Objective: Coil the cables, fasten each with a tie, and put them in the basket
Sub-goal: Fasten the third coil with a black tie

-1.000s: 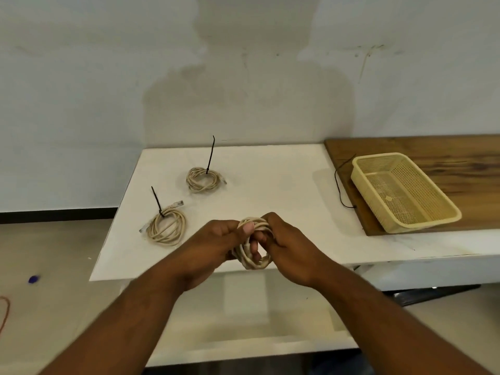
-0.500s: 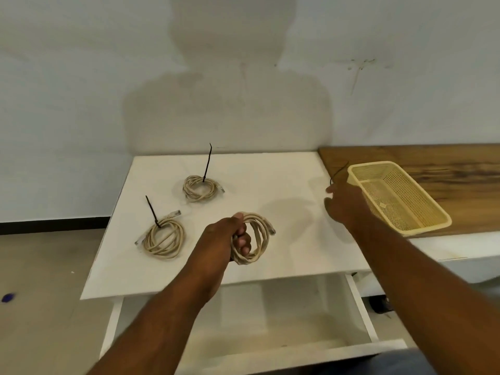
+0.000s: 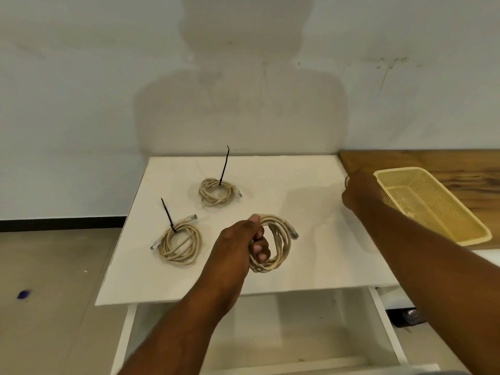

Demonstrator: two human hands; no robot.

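Note:
My left hand (image 3: 238,247) grips a coiled beige cable (image 3: 281,242) and holds it upright just above the white table (image 3: 311,266). This coil has no tie on it. Two more beige coils lie on the table, a near-left coil (image 3: 180,243) and a far coil (image 3: 216,191), each with a black tie standing up from it. My right hand (image 3: 359,192) is stretched out to the table's right edge beside the yellow basket (image 3: 470,228). A short bit of a thin black tie (image 3: 346,181) shows at its fingers, which are hidden.
The basket stands on a brown wooden top (image 3: 433,161) to the right of the table. An open white drawer (image 3: 270,334) sticks out under the table's front edge. A wall rises right behind the table.
My right hand let go of the coil and reached right to the tie by the basket. The left hand kept the coil, and the view moved closer to the table.

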